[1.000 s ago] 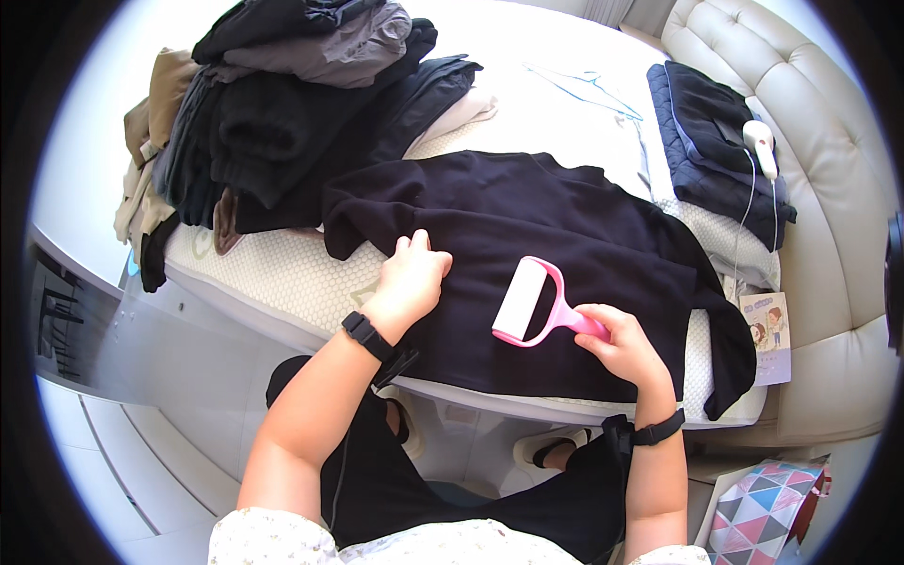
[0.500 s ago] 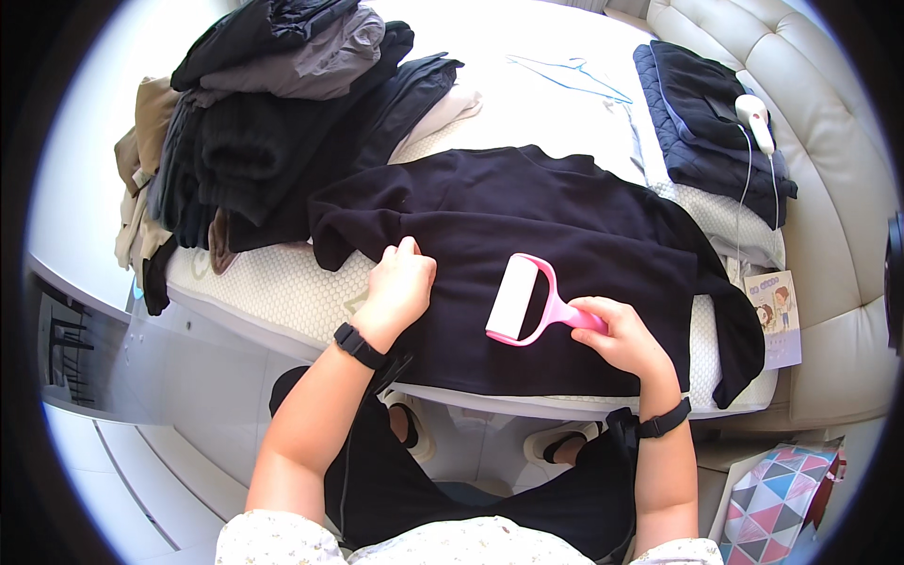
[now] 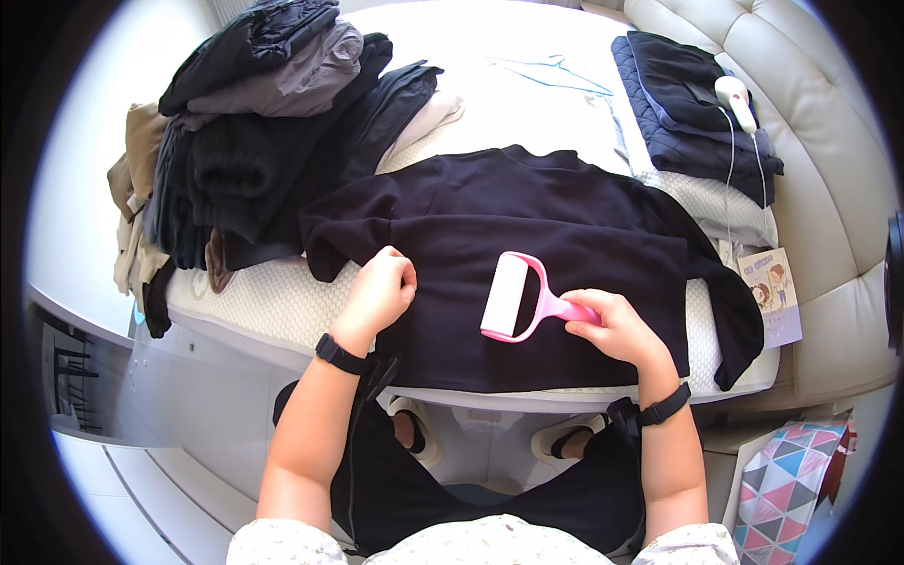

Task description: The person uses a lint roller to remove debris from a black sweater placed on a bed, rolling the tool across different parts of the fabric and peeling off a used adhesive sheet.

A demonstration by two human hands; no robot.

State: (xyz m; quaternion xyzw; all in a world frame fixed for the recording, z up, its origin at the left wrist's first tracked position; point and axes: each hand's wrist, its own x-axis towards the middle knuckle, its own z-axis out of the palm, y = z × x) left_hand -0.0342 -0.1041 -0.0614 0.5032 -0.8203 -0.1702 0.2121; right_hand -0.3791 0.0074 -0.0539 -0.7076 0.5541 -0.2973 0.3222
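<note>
A black long-sleeved top (image 3: 527, 282) lies spread on the bed in front of me, its right sleeve trailing toward the near edge. My right hand (image 3: 612, 325) is closed around the pink handle of a lint roller (image 3: 506, 298). The white roll of the lint roller is over the middle of the top; I cannot tell whether it touches the cloth. My left hand (image 3: 381, 290) is closed, fingers curled, at the left side of the top. Its fingertips are hidden, so anything in them cannot be made out.
A tall heap of dark and beige clothes (image 3: 254, 141) rises on the left. Far right, folded dark clothes (image 3: 687, 122) bear a white corded handheld device (image 3: 736, 102). A blue hanger (image 3: 556, 73) lies beyond the top. A printed card (image 3: 772, 297) leans by the cream headboard (image 3: 810, 141).
My left hand has drawn slightly left and turned. The lint roller has barely moved, still in my right hand. The whole view has shifted a little.
</note>
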